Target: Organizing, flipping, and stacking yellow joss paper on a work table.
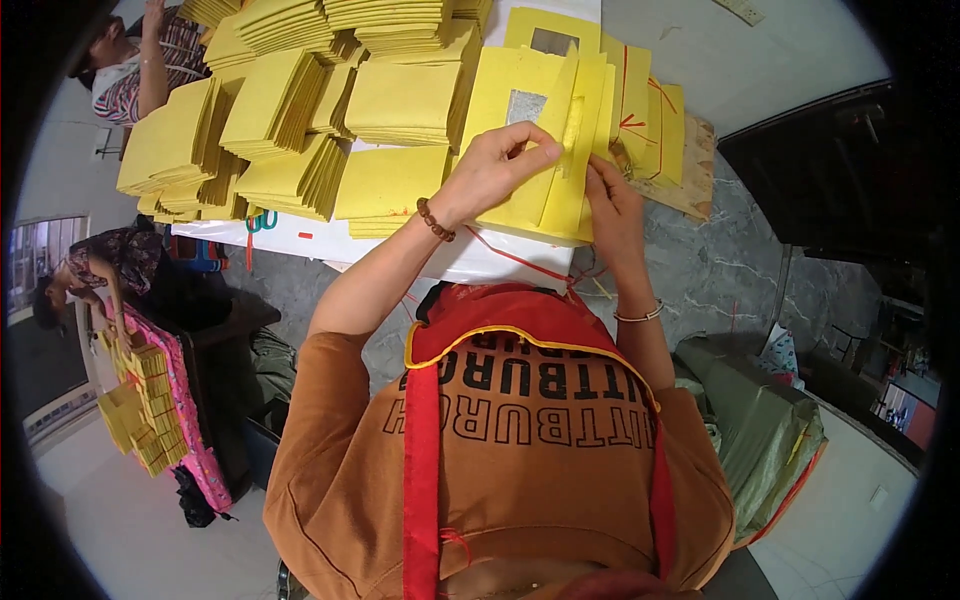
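Observation:
Yellow paper sheets [492, 92] lie at the table's right end, with a silver-grey rectangle [526, 106] on the upper face. My left hand [500, 168] pinches a raised yellow fold between thumb and forefinger; a beaded bracelet is on that wrist. At the right edge of the same paper, my right hand [614, 205] grips the side, its fingertips partly hidden by the paper. The folded sheet stands half open between both hands. Just beyond my right hand are yellow bundles [668, 140] tied with red string.
Many stacks of folded yellow paper [405, 103] cover the white table [330, 238] to the left. Green-handled scissors [262, 221] lie near its front edge. Two people work on the left, one beside more yellow bundles [150, 400]. A wrapped green bale [760, 440] stands at right.

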Demonstrator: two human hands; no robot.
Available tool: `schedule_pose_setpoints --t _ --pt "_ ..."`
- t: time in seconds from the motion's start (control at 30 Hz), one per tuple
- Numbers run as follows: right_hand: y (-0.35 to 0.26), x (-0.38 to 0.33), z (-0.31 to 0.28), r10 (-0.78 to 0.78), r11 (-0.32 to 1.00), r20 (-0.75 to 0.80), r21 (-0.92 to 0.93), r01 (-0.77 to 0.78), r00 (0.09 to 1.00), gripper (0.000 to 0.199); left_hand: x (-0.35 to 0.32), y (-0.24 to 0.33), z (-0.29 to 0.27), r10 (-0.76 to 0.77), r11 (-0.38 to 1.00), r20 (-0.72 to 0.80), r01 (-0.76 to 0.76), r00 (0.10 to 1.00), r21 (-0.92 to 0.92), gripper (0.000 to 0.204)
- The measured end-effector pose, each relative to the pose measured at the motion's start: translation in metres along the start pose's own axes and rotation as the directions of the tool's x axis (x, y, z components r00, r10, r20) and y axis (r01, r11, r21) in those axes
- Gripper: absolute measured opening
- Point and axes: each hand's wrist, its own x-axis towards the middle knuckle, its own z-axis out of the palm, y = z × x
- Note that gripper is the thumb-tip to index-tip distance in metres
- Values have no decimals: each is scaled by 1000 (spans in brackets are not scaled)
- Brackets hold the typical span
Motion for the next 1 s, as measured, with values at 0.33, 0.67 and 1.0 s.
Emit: schedule_pose_setpoints --t 0.33,0.67,1.0 --pt "-13 0 -5 130 985 55 103 -135 990 41 -9 1 8 230 973 -13 -230 973 29 60" --pt "-8 7 -2 79 992 115 84 -89 990 33 -7 -9 0 224 958 -24 -225 974 -176 48" --pt "-3 7 -5 113 936 147 316 -155 983 36 -23 -18 -50 -37 961 -460 -95 887 -260 23"
